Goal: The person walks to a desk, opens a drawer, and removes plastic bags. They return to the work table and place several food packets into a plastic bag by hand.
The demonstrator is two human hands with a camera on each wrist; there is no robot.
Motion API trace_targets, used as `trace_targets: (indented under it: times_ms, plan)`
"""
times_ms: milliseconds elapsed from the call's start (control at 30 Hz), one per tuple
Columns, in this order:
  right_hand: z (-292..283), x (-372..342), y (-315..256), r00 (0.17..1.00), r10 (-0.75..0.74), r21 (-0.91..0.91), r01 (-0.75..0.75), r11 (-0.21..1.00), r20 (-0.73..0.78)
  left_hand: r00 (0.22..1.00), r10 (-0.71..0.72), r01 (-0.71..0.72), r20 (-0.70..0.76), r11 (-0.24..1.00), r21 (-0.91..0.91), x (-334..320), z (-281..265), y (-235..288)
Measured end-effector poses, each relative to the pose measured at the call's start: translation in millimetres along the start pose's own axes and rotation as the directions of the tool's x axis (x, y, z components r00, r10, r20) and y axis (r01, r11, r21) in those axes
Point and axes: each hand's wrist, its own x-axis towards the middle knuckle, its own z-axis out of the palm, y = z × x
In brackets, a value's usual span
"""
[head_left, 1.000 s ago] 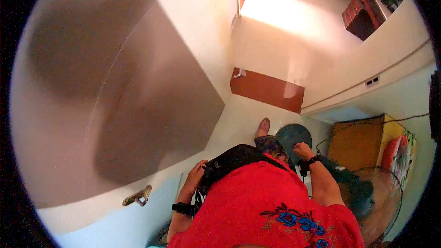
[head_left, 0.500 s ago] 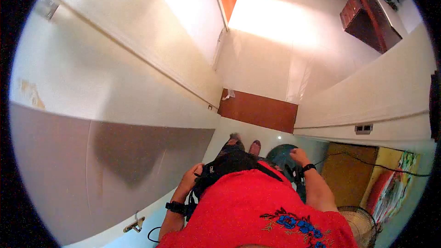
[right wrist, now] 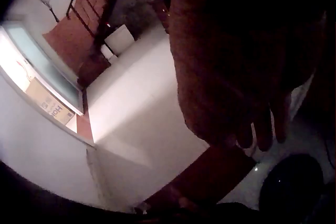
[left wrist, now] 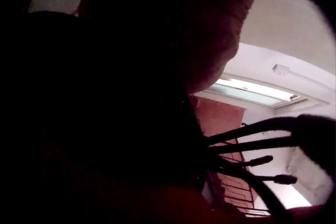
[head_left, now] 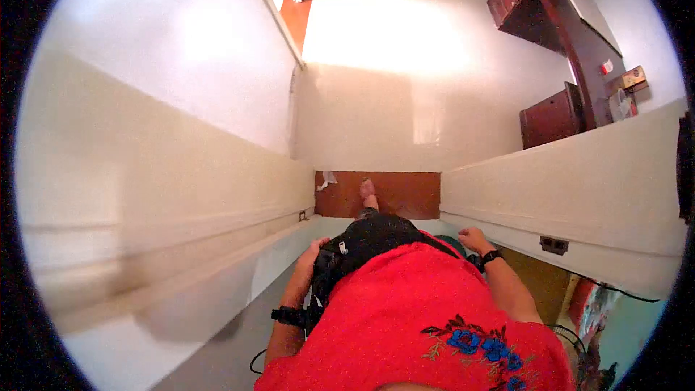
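A black waist bag (head_left: 373,235) with a small zip pull sits at the front of the red shirt (head_left: 405,297). My left hand (head_left: 313,255) hangs at the bag's left edge, its fingers loose along the side. In the left wrist view that hand (left wrist: 210,50) is mostly dark, with black cords (left wrist: 262,129) beyond it. My right hand (head_left: 473,240) hangs away from the body on the other side, fingers loosely bent and holding nothing. The right wrist view shows this hand's fingers (right wrist: 262,132) pointing downward above the floor.
One foot (head_left: 368,190) is on a red-brown threshold strip (head_left: 409,195), beside a white scrap (head_left: 326,179). Pale walls flank the passage. A dark round-topped object (right wrist: 291,187) stands near the right hand. Dark wooden furniture (head_left: 554,117) lines the room ahead on the right.
The person has walked forward to the threshold, and the view has turned left. The grey panel and door handle have dropped back. Both hands stay beside the body.
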Motion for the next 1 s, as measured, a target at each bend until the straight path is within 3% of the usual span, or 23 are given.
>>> trace_targets:
  times_ms: [67, 100, 233, 333, 433, 533, 567, 667, 733, 833, 900, 1000]
  plan:
    - [-38, 7, -27, 0.984, -0.158, -0.095, 0.150, 0.984, -0.082, 0.994, 0.106, -0.105, 0.029, 0.994, -0.035, 6, 2, 34]
    - [-62, 10, -53, 0.998, -0.057, -0.130, 0.053, 0.990, -0.031, 0.985, 0.168, -0.166, 0.036, 0.984, -0.056, 13, 3, 51]
    - [-94, 54, -68, 0.950, -0.113, -0.047, 0.103, 0.994, -0.292, 0.992, 0.100, -0.087, 0.076, 0.984, -0.158, 40, 3, 106]
    - [-113, 57, -88, 0.968, -0.105, -0.085, 0.088, 0.993, -0.230, 0.991, 0.055, -0.031, 0.122, 0.982, -0.187, 74, -6, 100]
    - [-117, 63, -91, 0.975, -0.088, 0.012, 0.092, 0.996, -0.206, 0.991, -0.017, 0.033, 0.132, 0.993, -0.115, 77, 10, 141]
    - [-114, 75, -71, 0.990, -0.084, -0.102, 0.072, 0.992, -0.114, 0.991, -0.042, 0.063, 0.130, 0.985, -0.162, 96, 14, 140]
    - [-117, 80, -67, 0.994, -0.101, -0.238, 0.088, 0.967, -0.042, 0.991, -0.042, 0.062, 0.128, 0.985, -0.159, 101, 17, 143]
    - [-129, 97, -53, 0.997, -0.072, -0.214, 0.077, 0.974, 0.031, 0.995, -0.056, 0.067, 0.084, 0.988, -0.138, 107, 29, 160]
    - [-139, 116, -41, 0.994, -0.108, -0.215, 0.104, 0.971, -0.007, 0.997, -0.069, 0.072, 0.028, 0.990, -0.121, 111, 46, 188]
    - [-157, 153, -29, 0.996, -0.070, -0.147, 0.061, 0.987, -0.053, 0.997, -0.067, 0.080, 0.049, 0.934, -0.349, 137, 59, 195]
    - [-187, 166, -44, 0.998, -0.006, -0.057, 0.002, 0.998, -0.061, 0.990, -0.139, 0.138, 0.021, 0.935, -0.325, 151, 82, 230]
    - [-225, 196, -57, 0.977, -0.096, -0.052, 0.087, 0.995, -0.191, 0.985, -0.170, 0.162, -0.003, 0.944, -0.289, 182, 102, 259]
